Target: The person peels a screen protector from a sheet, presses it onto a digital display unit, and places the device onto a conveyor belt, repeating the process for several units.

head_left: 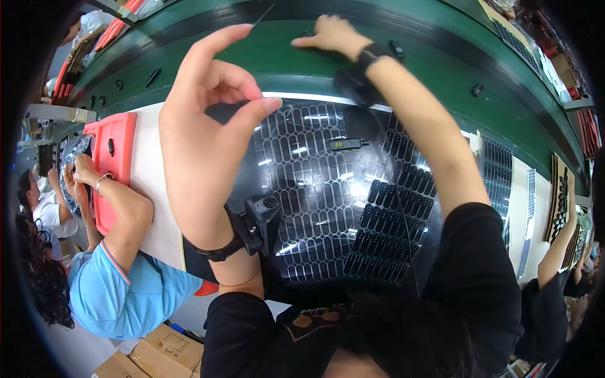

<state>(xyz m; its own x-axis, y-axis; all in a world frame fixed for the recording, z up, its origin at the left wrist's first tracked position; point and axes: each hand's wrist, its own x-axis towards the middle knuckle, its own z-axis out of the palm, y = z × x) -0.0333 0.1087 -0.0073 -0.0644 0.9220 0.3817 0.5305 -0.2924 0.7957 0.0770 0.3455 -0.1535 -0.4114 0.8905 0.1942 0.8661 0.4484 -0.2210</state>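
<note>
One black device (350, 143) lies near centre, long axis nine-to-three, narrow tip toward three, yellow digits (339, 145) lit. At ten, my left hand (205, 135) pinches thumb to finger; my right hand (334, 34), at twelve, blurs: I cannot tell its grip.

The belt (283, 63) (green) carries small black devices (396, 49).

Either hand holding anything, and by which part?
Can't tell. A thin dark strip shows, lower end by the index fingertip of the left hand; the blurred right hand is near a small dark item.
</note>
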